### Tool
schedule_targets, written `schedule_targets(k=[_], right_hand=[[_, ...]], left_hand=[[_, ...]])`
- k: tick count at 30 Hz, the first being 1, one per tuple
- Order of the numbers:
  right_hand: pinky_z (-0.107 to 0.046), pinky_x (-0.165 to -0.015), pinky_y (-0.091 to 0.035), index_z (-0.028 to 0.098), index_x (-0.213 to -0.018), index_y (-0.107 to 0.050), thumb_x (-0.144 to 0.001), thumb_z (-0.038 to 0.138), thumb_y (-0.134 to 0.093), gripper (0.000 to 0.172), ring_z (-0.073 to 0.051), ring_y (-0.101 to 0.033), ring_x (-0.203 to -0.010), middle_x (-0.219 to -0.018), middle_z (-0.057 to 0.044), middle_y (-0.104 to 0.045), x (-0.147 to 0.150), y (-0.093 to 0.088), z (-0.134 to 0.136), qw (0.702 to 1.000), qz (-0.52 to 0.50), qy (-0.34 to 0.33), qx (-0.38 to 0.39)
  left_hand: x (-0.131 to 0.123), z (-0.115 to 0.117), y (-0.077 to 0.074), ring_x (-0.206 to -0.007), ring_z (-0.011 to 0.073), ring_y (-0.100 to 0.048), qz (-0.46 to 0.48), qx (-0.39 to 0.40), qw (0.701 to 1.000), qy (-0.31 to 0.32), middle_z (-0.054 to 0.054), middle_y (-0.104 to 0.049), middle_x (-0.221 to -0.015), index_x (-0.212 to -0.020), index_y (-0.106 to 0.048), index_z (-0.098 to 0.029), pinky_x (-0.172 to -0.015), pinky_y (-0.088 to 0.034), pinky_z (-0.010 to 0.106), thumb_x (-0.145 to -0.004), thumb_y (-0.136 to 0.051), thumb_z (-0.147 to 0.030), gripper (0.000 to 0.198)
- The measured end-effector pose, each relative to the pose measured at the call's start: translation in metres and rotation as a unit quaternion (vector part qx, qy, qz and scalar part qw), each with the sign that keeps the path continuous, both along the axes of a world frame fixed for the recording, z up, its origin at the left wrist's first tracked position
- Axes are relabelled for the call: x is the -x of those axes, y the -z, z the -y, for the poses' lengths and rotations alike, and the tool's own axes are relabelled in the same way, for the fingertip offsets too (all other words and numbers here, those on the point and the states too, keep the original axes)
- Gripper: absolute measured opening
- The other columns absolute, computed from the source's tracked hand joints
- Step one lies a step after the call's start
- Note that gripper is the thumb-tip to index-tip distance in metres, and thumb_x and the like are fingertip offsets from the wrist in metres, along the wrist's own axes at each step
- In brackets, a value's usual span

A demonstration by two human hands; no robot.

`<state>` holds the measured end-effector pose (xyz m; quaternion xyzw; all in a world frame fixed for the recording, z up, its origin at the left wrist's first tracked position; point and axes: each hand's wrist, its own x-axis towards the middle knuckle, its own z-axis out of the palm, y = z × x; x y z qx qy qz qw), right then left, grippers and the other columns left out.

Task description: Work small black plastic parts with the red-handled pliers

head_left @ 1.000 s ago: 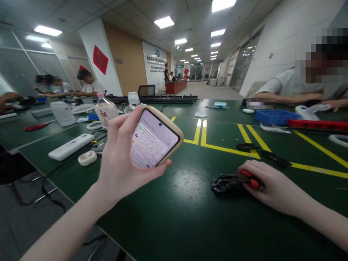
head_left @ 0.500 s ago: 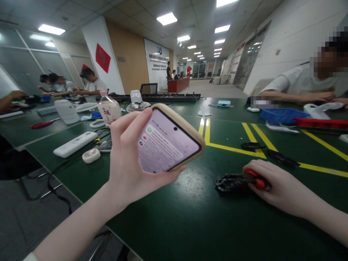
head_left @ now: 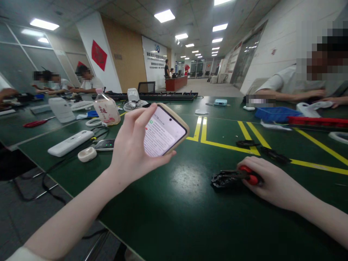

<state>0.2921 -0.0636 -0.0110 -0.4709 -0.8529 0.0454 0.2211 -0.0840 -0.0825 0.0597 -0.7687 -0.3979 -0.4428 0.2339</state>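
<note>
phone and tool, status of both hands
Left hand holding phone up, screen lit. Right hand on red-handled tool, black piece at its tip. Dark parts beyond that hand.

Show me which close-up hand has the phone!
The left hand: its thumb and fingers grip the beige-cased phone, screen lit. The right hand holds the red-handled tool instead.

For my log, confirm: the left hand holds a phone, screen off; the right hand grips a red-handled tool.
Not off: the head view shows the left hand holding the phone, screen lit. The right hand does grip the red-handled tool.
</note>
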Motion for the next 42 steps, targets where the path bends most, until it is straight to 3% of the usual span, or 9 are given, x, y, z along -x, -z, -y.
schedule_targets(k=[6, 13, 19, 24, 28, 31, 34, 38, 42], right_hand=[[-0.046, -0.081, -0.051, 0.022, -0.094, -0.061, -0.080, 0.028, -0.058, 0.015, -0.028, -0.062, -0.090, -0.096, -0.010, -0.066, 0.000, 0.000, 0.001, 1.000, -0.002, -0.006, -0.015], [-0.043, -0.076, -0.054, 0.024, -0.094, -0.060, -0.079, 0.027, -0.060, 0.015, -0.026, -0.063, -0.086, -0.093, -0.007, -0.066, -0.007, 0.007, -0.008, 0.998, 0.011, -0.039, -0.049], [-0.038, -0.072, -0.055, 0.024, -0.096, -0.060, -0.077, 0.023, -0.063, 0.019, -0.024, -0.064, -0.084, -0.091, -0.006, -0.067, -0.010, 0.008, -0.009, 0.990, 0.020, -0.068, -0.121], [-0.038, -0.075, -0.054, 0.022, -0.097, -0.057, -0.078, 0.018, -0.062, 0.020, -0.023, -0.063, -0.085, -0.091, -0.006, -0.066, -0.008, 0.005, -0.004, 0.977, 0.020, -0.069, -0.200], [-0.041, -0.079, -0.053, 0.020, -0.097, -0.056, -0.078, 0.017, -0.062, 0.020, -0.025, -0.063, -0.087, -0.093, -0.008, -0.066, -0.007, 0.005, -0.002, 0.971, 0.021, -0.056, -0.233], [-0.044, -0.082, -0.052, 0.020, -0.096, -0.056, -0.078, 0.013, -0.061, 0.020, -0.027, -0.062, -0.090, -0.094, -0.010, -0.066, -0.006, 0.004, 0.000, 0.966, 0.029, -0.048, -0.253], [-0.046, -0.086, -0.050, 0.020, -0.098, -0.057, -0.076, 0.008, -0.058, 0.025, -0.028, -0.062, -0.095, -0.097, -0.011, -0.067, -0.005, 0.003, -0.001, 0.963, 0.042, -0.047, -0.263], [-0.047, -0.088, -0.050, 0.020, -0.098, -0.057, -0.073, 0.005, -0.055, 0.029, -0.029, -0.061, -0.098, -0.100, -0.011, -0.067, -0.004, 0.002, -0.001, 0.960, 0.059, -0.049, -0.269], [-0.046, -0.084, -0.052, 0.019, -0.100, -0.058, -0.075, 0.010, -0.058, 0.027, -0.029, -0.061, -0.096, -0.103, -0.013, -0.066, -0.003, 0.002, 0.002, 0.960, 0.065, -0.055, -0.268]], left_hand=[[0.027, -0.070, 0.015, -0.122, 0.0346, -0.054, -0.025, 0.168, 0.979, -0.110, 0.014, -0.047, -0.137, -0.156, -0.011, -0.024, -0.095, -0.052, 0.044, -0.071, -0.077, -0.054, 0.112], [0.048, -0.130, 0.029, -0.133, 0.0400, -0.048, -0.065, 0.375, 0.890, -0.252, 0.021, -0.041, -0.149, -0.157, -0.005, -0.017, -0.102, -0.045, 0.049, -0.076, -0.063, -0.071, 0.113], [0.047, -0.145, 0.044, -0.134, 0.0436, -0.045, -0.093, 0.405, 0.873, -0.256, 0.026, -0.045, -0.147, -0.156, -0.015, -0.012, -0.104, -0.039, 0.058, -0.075, -0.063, -0.069, 0.110], [0.039, -0.133, 0.050, -0.131, 0.0477, -0.045, -0.102, 0.376, 0.888, -0.245, 0.028, -0.045, -0.144, -0.153, -0.025, -0.009, -0.104, -0.033, 0.064, -0.082, -0.056, -0.064, 0.096], [0.009, -0.105, 0.047, -0.136, 0.0415, -0.040, -0.122, 0.330, 0.922, -0.161, 0.022, -0.041, -0.148, -0.150, -0.032, -0.011, -0.111, -0.029, 0.057, -0.087, -0.052, -0.061, 0.083], [-0.032, -0.074, 0.049, -0.130, 0.0243, -0.049, -0.161, 0.331, 0.929, -0.024, 0.006, -0.050, -0.143, -0.140, -0.046, -0.025, -0.107, -0.040, 0.036, -0.093, -0.042, -0.063, 0.060], [-0.075, -0.045, 0.057, -0.121, 0.0282, -0.054, -0.182, 0.362, 0.901, 0.153, 0.010, -0.053, -0.138, -0.137, -0.049, -0.019, -0.100, -0.044, 0.042, -0.090, -0.048, -0.067, 0.067], [-0.115, -0.030, 0.066, -0.115, 0.0303, -0.056, -0.172, 0.380, 0.886, 0.201, 0.010, -0.055, -0.135, -0.138, -0.048, -0.018, -0.099, -0.044, 0.046, -0.082, -0.057, -0.074, 0.080], [-0.129, -0.033, 0.072, -0.110, 0.0272, -0.058, -0.133, 0.376, 0.882, 0.252, 0.007, -0.061, -0.125, -0.120, -0.062, -0.020, -0.097, -0.045, 0.043, -0.076, -0.070, -0.065, 0.064]])
